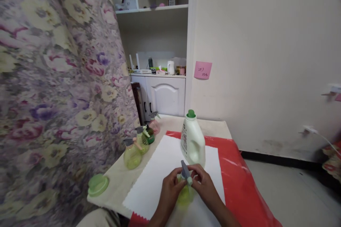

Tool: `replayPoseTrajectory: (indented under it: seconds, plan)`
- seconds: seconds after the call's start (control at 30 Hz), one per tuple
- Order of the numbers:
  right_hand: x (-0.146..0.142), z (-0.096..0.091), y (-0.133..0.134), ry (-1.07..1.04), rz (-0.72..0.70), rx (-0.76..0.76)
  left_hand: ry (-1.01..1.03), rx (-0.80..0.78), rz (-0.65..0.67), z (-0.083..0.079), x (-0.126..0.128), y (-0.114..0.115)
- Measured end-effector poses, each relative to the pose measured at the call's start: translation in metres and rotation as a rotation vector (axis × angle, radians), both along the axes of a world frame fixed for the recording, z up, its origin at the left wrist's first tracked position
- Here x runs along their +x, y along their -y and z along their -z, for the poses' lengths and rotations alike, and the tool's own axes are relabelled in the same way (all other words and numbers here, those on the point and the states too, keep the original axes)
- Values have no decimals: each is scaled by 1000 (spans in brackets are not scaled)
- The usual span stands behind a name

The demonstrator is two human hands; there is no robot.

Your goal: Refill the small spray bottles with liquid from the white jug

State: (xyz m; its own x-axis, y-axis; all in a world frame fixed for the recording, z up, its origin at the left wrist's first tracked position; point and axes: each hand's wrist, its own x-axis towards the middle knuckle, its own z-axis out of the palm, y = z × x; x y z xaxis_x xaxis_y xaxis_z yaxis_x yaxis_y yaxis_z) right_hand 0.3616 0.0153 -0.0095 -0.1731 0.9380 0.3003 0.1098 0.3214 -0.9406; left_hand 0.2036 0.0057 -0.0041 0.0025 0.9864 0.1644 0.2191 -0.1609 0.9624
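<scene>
A small yellow-green spray bottle (183, 197) with a grey trigger head stands upright at the near part of the white sheet (151, 170). My left hand (172, 185) pinches the bottle's collar from the left. On the other side my right hand (203, 182) has its fingers closed on the sprayer head, beside its pale green nozzle. My fingers hide much of the neck. Just behind my hands is a large pale green detergent jug (195, 145) with a green cap.
Several spray bottles, including a yellow-green one (132, 156) and a pink one (154, 126), line the table's left side. A green lidded dish (97, 184) sits at the near left corner. Red covering (237, 173) hangs over the right edge. A floral curtain (66, 95) borders the left.
</scene>
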Motion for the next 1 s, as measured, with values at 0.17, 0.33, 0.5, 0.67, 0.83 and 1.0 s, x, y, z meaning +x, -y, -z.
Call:
replayPoseTrajectory:
  seconds: [0.17,0.33,0.5,0.67,0.83,1.0]
  plan:
    - [-12,0,-2,31,22,21,-12,22,-40,5,1,0]
    - [-15,3,-1,67,51,19,-23,52,-64,11,2,2]
    - [-17,1,1,93,127,16,-21,115,-29,14,2,7]
    - [-29,1,5,89,268,30,-15,199,39,23,-5,12]
    - [-43,12,8,70,411,45,59,79,-37,52,-22,12]
    - [-51,19,11,77,494,53,137,67,-155,83,-16,31]
